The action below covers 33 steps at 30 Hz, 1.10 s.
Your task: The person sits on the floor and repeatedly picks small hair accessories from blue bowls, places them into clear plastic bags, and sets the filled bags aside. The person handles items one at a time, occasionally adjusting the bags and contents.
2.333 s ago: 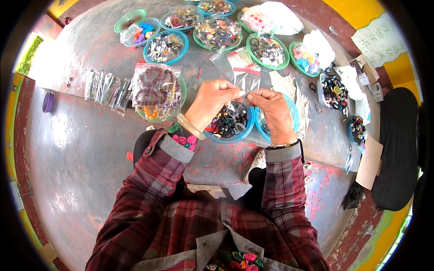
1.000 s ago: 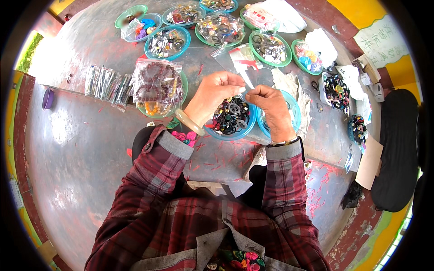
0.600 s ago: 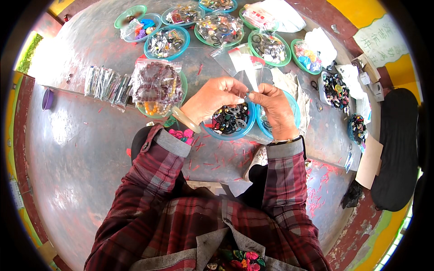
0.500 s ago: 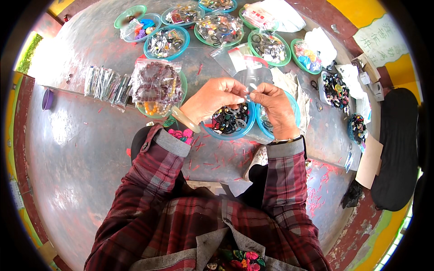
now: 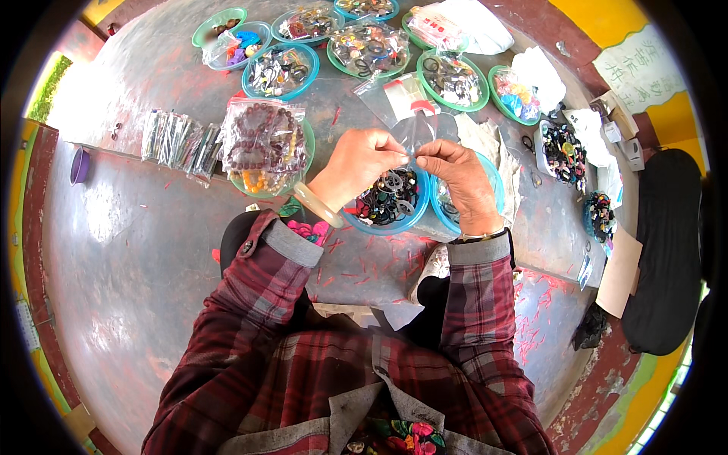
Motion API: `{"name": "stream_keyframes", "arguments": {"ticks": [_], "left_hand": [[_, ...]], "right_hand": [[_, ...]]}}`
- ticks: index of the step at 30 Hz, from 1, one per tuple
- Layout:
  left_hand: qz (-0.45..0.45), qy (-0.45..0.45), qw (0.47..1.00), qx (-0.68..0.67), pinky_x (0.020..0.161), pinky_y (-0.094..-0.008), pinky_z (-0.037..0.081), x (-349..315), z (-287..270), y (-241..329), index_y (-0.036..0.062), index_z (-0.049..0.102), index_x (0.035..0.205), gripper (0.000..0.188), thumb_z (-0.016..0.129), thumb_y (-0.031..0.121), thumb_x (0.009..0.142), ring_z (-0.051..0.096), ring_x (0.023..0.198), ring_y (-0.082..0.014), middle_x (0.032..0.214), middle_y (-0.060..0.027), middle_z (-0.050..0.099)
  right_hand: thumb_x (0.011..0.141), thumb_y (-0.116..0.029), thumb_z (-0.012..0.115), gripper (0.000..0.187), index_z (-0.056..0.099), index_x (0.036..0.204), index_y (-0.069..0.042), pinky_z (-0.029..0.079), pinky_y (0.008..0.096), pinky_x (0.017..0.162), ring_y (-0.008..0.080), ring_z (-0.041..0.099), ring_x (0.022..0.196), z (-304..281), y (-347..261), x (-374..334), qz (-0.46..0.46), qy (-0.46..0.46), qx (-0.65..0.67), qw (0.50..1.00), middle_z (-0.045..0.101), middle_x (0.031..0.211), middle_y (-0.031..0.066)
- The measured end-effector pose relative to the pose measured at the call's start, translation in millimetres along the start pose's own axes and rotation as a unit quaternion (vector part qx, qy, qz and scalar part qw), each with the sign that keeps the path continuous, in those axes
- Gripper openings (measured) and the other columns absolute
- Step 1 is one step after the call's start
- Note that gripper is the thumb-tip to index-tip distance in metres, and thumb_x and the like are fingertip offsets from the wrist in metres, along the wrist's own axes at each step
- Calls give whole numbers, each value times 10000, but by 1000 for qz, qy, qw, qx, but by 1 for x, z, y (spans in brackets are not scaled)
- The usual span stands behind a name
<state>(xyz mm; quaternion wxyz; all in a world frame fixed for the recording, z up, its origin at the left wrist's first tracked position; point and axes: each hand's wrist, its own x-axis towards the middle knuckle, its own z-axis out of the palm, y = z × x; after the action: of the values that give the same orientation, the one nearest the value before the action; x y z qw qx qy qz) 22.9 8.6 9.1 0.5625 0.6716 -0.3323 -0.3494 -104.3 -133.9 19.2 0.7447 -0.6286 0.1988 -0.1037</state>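
Held up over the bowls is a small clear plastic bag (image 5: 415, 130), its lower edge pinched between the fingertips of both hands. My left hand (image 5: 362, 163), with a pale bangle at the wrist, is closed on its left side. My right hand (image 5: 461, 180) grips it from the right with thumb and forefinger. Anything small between the fingertips is hidden. Just below lies a blue bowl (image 5: 416, 221) of mostly black rings and small trinkets. Behind my right hand stands a second blue bowl (image 5: 498, 180), its contents mostly covered.
Farther off, several bowls hold bagged trinkets, including a blue bowl (image 5: 246, 82) and a green bowl (image 5: 485, 92). Bagged dark red beads (image 5: 262, 136) and slim packets (image 5: 180, 144) lie to the left. A white basket (image 5: 540, 152) and a cardboard piece (image 5: 620, 279) are at right.
Both hands stay close together, and the fingertips have shifted slightly. The clear bag has tilted and spread out a little above them. The bowls have not moved.
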Motion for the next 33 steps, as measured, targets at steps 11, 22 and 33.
{"name": "stream_keyframes", "arguments": {"ticks": [11, 22, 33], "left_hand": [[27, -13, 1000, 1, 564, -225, 434, 1, 2, -2, -5, 608, 819, 158, 685, 120, 760, 540, 638, -64, 725, -15, 604], [115, 23, 992, -51, 575, -195, 409, -2, 6, 1, 5, 630, 1010, 227, 561, 173, 875, 498, 676, -33, 852, -6, 640], [64, 44, 996, -48, 568, -196, 412, -3, 7, 7, 10, 654, 964, 230, 558, 200, 878, 508, 660, -33, 829, -11, 648]], "right_hand": [[767, -61, 674, 69, 655, 802, -5, 408, 191, 584, 49, 519, 635, 5, -1, -1, -24, 38, 26, 999, 619, 709, -3], [752, -46, 668, 49, 642, 740, -5, 384, 186, 554, 40, 498, 601, 13, -6, -3, -15, 50, -18, 998, 604, 667, -5], [757, -51, 671, 50, 644, 746, -11, 383, 194, 586, 42, 496, 629, 7, 2, 1, -33, 35, 0, 999, 605, 684, -7]]}}
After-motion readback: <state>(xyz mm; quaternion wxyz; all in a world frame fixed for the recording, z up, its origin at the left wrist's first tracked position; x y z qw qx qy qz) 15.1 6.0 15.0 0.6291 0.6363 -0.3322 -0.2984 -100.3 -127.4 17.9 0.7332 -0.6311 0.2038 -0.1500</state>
